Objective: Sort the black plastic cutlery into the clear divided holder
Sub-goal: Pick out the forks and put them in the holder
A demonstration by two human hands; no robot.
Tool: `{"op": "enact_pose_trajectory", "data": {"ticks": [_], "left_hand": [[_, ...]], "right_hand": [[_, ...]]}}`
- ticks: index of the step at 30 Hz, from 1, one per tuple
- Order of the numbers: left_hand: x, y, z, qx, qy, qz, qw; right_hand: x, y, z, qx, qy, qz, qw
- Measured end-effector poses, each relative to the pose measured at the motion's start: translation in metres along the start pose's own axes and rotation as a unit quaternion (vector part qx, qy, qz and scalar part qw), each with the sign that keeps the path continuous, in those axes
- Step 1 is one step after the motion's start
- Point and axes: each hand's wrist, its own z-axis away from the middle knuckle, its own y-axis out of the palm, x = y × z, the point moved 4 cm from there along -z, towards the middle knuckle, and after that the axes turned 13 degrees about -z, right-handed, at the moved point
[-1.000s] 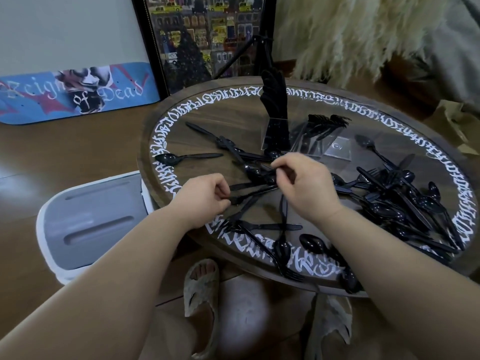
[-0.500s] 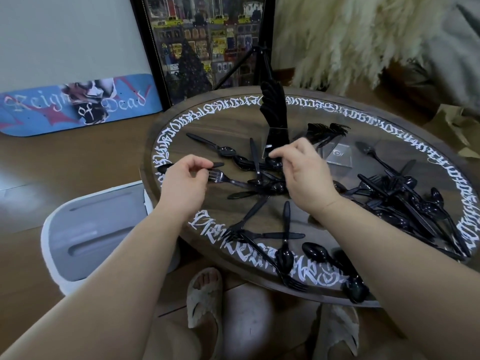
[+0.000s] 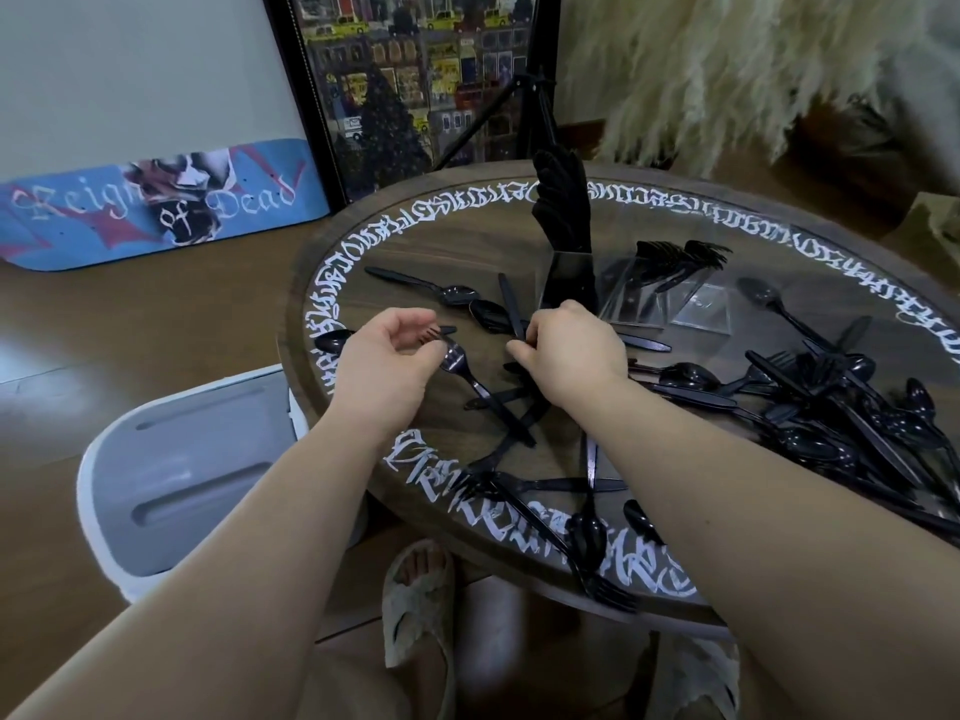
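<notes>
Cutlery of glossy black plastic lies scattered over a round dark wooden table [image 3: 613,236] whose rim carries a ring of white calligraphic lettering. Exact counts are hard, since the pieces overlap. Two spoons [image 3: 457,294] lie end to end at the far left of centre, one more spoon [image 3: 332,341] shows at the left rim beside the wrist, and a tangled heap [image 3: 852,407] of forks, knives and spoons, too many to count, fills the right side. Near the front edge lie a further spoon [image 3: 587,532], a long fork [image 3: 602,589] and a few crossed handles.

One clear divided holder [image 3: 644,298] stands past the hands at the table's middle, its walls transparent and hard-edged. A fan of black forks [image 3: 680,254] leans out of one compartment, a stack of black pieces fills the left one, and the right compartment looks see-through to the wood.

Two bare hands work just in front of the holder. The left hand [image 3: 387,356] has its fingers curled and pinches a fork [image 3: 467,376] at the tines, the slim handle slanting toward the front edge. The right hand [image 3: 569,348] is curled down over a knife [image 3: 511,309] and other crossed pieces; whether it actually grips one I cannot tell. The hands are near each other but apart.

Beyond the table stand a blue skateboard deck [image 3: 156,205], a framed city picture [image 3: 415,85] and a shaggy cream fur throw [image 3: 727,59]. A white-and-grey stool [image 3: 176,459] sits at the left, and two fuzzy slippers [image 3: 415,605] show below.
</notes>
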Motion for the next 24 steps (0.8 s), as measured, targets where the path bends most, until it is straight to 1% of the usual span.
{"op": "enact_pose_trajectory", "data": {"ticks": [3,5,8,10,13,16,19,21,24], "left_hand": [[0.002,0.001,-0.002,-0.001,-0.013,0.021,1.000],[0.001,0.002,-0.004,0.001,-0.016,0.045,0.999],[-0.004,0.005,-0.003,0.005,-0.015,0.073,0.997],[-0.011,0.007,-0.001,-0.003,0.000,0.075,0.997],[-0.022,0.012,0.004,-0.023,0.038,0.058,0.997],[-0.035,0.017,0.011,-0.035,0.064,0.049,0.996],[-0.046,0.030,0.020,-0.017,0.067,0.070,0.995],[-0.054,0.041,0.026,-0.007,0.074,0.060,0.995],[-0.062,0.059,0.034,0.008,0.088,0.036,0.995]], "right_hand": [[-0.001,0.003,-0.002,-0.008,0.005,-0.017,1.000],[-0.001,0.002,-0.001,-0.017,0.002,-0.054,0.998],[0.001,-0.005,0.005,-0.033,-0.033,-0.113,0.992],[0.003,-0.015,0.012,-0.048,-0.061,-0.150,0.986],[0.002,-0.036,0.027,-0.079,-0.077,-0.209,0.972],[-0.008,-0.059,0.044,-0.119,-0.084,-0.230,0.962],[-0.025,-0.077,0.066,-0.161,-0.083,-0.252,0.951],[-0.038,-0.085,0.081,-0.185,-0.071,-0.250,0.948],[-0.058,-0.086,0.098,-0.193,-0.038,-0.248,0.948]]}}
